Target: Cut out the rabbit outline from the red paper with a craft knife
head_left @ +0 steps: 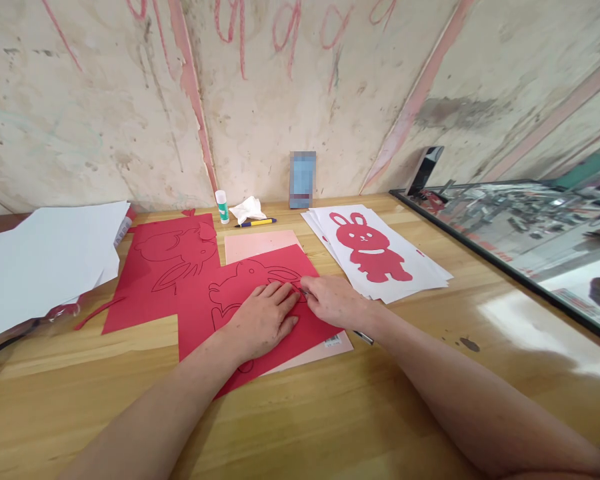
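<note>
A red sheet (195,333) with a rabbit outline drawn in dark lines lies tilted over a pale pink board (260,245) on the wooden table. My left hand (265,317) rests flat on this sheet, fingers spread towards the rabbit's ears. Just right of those fingertips, my right hand (333,300) is closed around a slim tool whose dark tip touches the paper near the ears. Most of the tool is hidden by the hand; a thin silver end (364,337) shows below the wrist. A second red sheet (150,293) with another rabbit outline lies to the left.
White sheets (45,253) are stacked at the left. A glue stick (223,207), crumpled tissue (249,209) and yellow-blue pen (256,223) lie near the wall. A red cut-out rabbit (373,247) is on white paper at the right, beside a black-framed glass surface (505,280).
</note>
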A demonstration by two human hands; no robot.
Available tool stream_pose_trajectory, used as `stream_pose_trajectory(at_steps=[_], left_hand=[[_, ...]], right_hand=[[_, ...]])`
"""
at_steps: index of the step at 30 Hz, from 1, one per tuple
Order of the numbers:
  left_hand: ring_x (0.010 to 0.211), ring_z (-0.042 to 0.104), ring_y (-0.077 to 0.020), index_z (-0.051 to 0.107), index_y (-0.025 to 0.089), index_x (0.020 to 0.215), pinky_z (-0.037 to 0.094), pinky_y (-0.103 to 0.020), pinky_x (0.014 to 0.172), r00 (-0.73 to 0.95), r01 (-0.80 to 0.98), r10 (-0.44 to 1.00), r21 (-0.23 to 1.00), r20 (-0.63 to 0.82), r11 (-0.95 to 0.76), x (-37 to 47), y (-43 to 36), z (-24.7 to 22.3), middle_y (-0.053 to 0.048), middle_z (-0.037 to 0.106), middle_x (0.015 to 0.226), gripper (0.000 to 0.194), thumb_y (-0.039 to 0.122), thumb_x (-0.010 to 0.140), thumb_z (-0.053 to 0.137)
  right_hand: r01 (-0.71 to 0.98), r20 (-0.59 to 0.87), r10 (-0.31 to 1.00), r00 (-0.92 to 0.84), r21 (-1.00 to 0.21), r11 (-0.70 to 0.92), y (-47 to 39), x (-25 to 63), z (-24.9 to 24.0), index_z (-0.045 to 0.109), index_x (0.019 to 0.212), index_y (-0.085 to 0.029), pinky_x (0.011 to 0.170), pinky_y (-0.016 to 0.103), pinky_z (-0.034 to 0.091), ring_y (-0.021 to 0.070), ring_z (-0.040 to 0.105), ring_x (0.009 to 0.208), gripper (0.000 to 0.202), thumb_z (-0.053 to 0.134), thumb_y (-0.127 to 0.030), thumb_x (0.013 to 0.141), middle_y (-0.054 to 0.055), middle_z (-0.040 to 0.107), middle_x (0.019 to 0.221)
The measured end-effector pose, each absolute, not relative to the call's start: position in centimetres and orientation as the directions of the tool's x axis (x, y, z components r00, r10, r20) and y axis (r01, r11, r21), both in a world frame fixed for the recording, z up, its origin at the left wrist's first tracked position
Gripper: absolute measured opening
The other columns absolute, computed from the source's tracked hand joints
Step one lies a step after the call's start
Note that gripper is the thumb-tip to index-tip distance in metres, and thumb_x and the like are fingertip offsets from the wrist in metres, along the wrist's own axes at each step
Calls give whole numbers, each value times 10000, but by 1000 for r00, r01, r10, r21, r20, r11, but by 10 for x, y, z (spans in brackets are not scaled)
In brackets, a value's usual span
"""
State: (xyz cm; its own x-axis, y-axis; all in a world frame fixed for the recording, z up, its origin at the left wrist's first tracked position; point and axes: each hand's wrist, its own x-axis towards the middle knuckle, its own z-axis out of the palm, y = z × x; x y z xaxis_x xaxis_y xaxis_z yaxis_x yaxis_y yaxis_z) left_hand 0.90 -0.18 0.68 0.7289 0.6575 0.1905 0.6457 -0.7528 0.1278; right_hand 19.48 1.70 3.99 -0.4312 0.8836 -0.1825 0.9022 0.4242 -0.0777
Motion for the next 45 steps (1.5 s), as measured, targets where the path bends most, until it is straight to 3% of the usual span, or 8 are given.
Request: stream_pose_trajectory(at_steps=[45], left_hand=[[1209, 409, -254, 440, 169, 1343, 360, -401, 969, 729, 654, 656, 85, 198, -752, 9, -3, 2, -87, 461, 1362, 450, 389, 973, 309]], right_hand=[[905, -229, 877, -422, -50, 422, 8, 197, 46, 573, 912, -187, 540, 274, 264, 182, 584, 694, 218, 369, -180, 834, 66, 663, 799]])
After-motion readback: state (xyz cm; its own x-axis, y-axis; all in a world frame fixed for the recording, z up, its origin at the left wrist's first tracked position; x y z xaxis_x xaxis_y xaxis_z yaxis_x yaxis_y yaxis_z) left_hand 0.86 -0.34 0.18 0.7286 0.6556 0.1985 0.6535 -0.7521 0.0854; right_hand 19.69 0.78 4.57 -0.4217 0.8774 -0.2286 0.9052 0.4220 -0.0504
